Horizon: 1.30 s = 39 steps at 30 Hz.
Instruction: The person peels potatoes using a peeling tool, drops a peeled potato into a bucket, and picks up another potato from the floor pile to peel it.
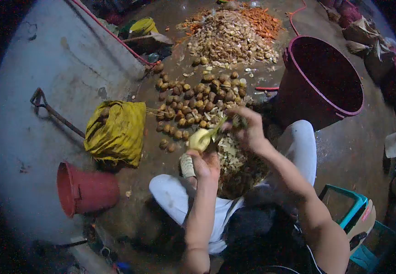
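Note:
My left hand (pixel 205 165) is wrapped round a pale yellow peeled vegetable (pixel 200 140), held up in front of my knees. Close to its right side, my right hand (pixel 248 129) is curled and blurred by motion; a greenish strip (pixel 218 128) runs between the vegetable and its fingers. Whatever tool it may hold cannot be made out. Beyond both hands, brown round unpeeled vegetables (pixel 198 100) lie spread over the wet floor. Pale peelings (pixel 231 153) are heaped under my hands.
A large dark red tub (pixel 294 86) stands at the right, a smaller red bucket (pixel 93 189) at the left beside a yellow sack (pixel 118 132). Farther back lies a big pile of pale and orange pieces (pixel 230 36). A teal stool (pixel 344 194) is at lower right.

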Available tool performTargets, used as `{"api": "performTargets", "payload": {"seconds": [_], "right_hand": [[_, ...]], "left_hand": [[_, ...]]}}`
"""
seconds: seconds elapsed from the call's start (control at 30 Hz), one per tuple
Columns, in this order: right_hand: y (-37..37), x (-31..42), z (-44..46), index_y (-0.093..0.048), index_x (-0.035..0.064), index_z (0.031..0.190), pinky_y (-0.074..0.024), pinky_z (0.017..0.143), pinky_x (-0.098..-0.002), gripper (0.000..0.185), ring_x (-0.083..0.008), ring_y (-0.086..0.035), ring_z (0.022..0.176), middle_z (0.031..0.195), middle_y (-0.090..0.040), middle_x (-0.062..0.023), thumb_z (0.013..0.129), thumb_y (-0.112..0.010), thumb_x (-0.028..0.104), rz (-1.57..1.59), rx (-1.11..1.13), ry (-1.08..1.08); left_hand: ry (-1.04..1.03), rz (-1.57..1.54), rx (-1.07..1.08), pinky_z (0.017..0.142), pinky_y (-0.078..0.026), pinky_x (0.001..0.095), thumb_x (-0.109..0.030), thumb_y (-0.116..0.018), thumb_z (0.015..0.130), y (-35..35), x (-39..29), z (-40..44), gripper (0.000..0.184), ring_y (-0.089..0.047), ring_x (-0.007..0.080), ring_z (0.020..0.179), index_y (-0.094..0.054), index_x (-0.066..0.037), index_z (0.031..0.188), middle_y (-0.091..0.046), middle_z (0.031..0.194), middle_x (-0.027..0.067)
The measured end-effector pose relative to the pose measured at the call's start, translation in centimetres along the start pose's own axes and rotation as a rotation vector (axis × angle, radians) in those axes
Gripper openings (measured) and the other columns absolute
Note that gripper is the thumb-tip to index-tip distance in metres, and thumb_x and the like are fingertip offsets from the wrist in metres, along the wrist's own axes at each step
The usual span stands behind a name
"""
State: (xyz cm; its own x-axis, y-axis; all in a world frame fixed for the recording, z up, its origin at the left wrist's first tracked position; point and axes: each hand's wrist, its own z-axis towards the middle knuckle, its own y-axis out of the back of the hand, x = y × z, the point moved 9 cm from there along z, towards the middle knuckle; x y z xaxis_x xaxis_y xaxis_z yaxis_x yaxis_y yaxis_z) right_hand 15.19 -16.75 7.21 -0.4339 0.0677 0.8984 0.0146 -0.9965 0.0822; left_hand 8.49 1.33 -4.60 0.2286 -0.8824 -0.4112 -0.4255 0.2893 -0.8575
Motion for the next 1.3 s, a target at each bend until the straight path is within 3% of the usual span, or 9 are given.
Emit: {"api": "performTargets", "payload": {"seconds": [0.1, 0.13, 0.23, 0.27, 0.4, 0.63, 0.73, 0.93, 1.3], "right_hand": [[3.0, -2.9, 1.6, -0.064, -0.0017, 0.104, -0.0508, 0.078, -0.0256, 0.031, -0.0101, -0.061, 0.087, 0.095, -0.067, -0.0041, 0.076, -0.077, 0.001, -0.028, -0.130, -0.184], [3.4, -2.9, 1.8, -0.064, -0.0013, 0.101, -0.0496, 0.073, -0.0248, 0.032, -0.0086, -0.059, 0.081, 0.089, -0.067, -0.0021, 0.075, -0.080, 0.006, -0.029, -0.110, -0.173], [3.7, -3.4, 2.0, -0.064, -0.0004, 0.099, -0.0486, 0.069, -0.0251, 0.034, -0.0076, -0.059, 0.077, 0.085, -0.066, -0.0009, 0.074, -0.083, 0.012, 0.184, -0.119, -0.188], [3.9, -3.7, 2.0, -0.064, -0.0002, 0.099, -0.0487, 0.070, -0.0255, 0.034, -0.0078, -0.059, 0.077, 0.085, -0.066, -0.0013, 0.073, -0.083, 0.012, 0.293, -0.134, -0.207], [4.6, -1.9, 1.8, -0.064, 0.0010, 0.098, -0.0485, 0.070, -0.0269, 0.033, -0.0082, -0.058, 0.078, 0.084, -0.065, -0.0002, 0.072, -0.083, 0.011, -0.128, -0.105, -0.133], [5.5, -4.3, 1.7, -0.064, 0.0011, 0.096, -0.0476, 0.071, -0.0255, 0.028, -0.0085, -0.056, 0.080, 0.084, -0.060, 0.0012, 0.072, -0.077, 0.005, -0.192, -0.007, -0.224], [3.2, -1.2, 1.4, -0.063, 0.0011, 0.096, -0.0475, 0.079, -0.0291, 0.029, -0.0126, -0.057, 0.086, 0.094, -0.063, -0.0045, 0.069, -0.073, -0.001, -0.136, 0.187, 0.137], [1.9, -0.8, 0.9, -0.064, -0.0005, 0.103, -0.0497, 0.087, -0.0312, 0.036, -0.0134, -0.062, 0.092, 0.097, -0.067, -0.0046, 0.068, -0.070, -0.005, 0.042, 0.324, -0.168], [2.7, -3.6, 3.3, -0.063, 0.0001, 0.096, -0.0488, 0.082, -0.0322, 0.035, -0.0122, -0.058, 0.085, 0.087, -0.064, -0.0028, 0.071, -0.083, 0.014, -0.171, 0.208, 0.006]], "left_hand": [[0.118, -0.074, 0.255, 0.099, -0.050, 0.0376, -0.049, -0.072, 0.069, -2.9, -0.7, 0.2, 0.087, -0.054, 0.0298, 0.119, -0.042, -0.004, 0.138, -0.052, 0.133, 0.0140], [0.272, -0.159, 0.458, 0.084, -0.057, 0.0307, -0.045, -0.070, 0.079, -5.0, -0.7, -0.6, 0.078, -0.057, 0.0303, 0.114, -0.039, -0.008, 0.141, -0.051, 0.134, 0.0161], [0.228, -0.057, 0.162, 0.067, -0.058, 0.0246, -0.038, -0.062, 0.090, -4.9, -0.8, -0.1, 0.064, -0.060, 0.0272, 0.102, -0.037, -0.013, 0.144, -0.049, 0.135, 0.0163], [0.361, -0.172, 0.317, 0.064, -0.057, 0.0243, -0.030, -0.054, 0.094, -6.3, -0.3, -0.6, 0.054, -0.060, 0.0258, 0.093, -0.038, -0.012, 0.143, -0.048, 0.136, 0.0165], [0.284, -0.029, 0.323, 0.087, -0.053, 0.0356, -0.029, -0.064, 0.087, -2.3, 0.0, 1.4, 0.064, -0.058, 0.0253, 0.098, -0.039, -0.007, 0.142, -0.050, 0.132, 0.0149], [0.106, 0.354, 0.588, 0.091, -0.050, 0.0347, -0.007, -0.082, 0.061, -6.0, -1.7, -1.9, 0.088, -0.055, 0.0241, 0.110, -0.039, 0.001, 0.137, -0.052, 0.126, 0.0124], [0.054, 0.464, 0.588, 0.094, -0.047, 0.0332, -0.011, -0.086, 0.060, -6.4, -2.3, -2.4, 0.091, -0.055, 0.0224, 0.112, -0.038, 0.001, 0.136, -0.052, 0.126, 0.0110], [0.061, 0.782, 0.732, 0.099, -0.044, 0.0321, -0.017, -0.088, 0.057, -6.9, -1.8, -3.3, 0.095, -0.055, 0.0207, 0.113, -0.038, 0.002, 0.136, -0.054, 0.123, 0.0105], [0.078, 0.834, 0.796, 0.100, -0.043, 0.0335, -0.022, -0.090, 0.059, -6.2, -1.4, -3.0, 0.098, -0.052, 0.0211, 0.119, -0.037, 0.005, 0.137, -0.053, 0.128, 0.0120]]}}
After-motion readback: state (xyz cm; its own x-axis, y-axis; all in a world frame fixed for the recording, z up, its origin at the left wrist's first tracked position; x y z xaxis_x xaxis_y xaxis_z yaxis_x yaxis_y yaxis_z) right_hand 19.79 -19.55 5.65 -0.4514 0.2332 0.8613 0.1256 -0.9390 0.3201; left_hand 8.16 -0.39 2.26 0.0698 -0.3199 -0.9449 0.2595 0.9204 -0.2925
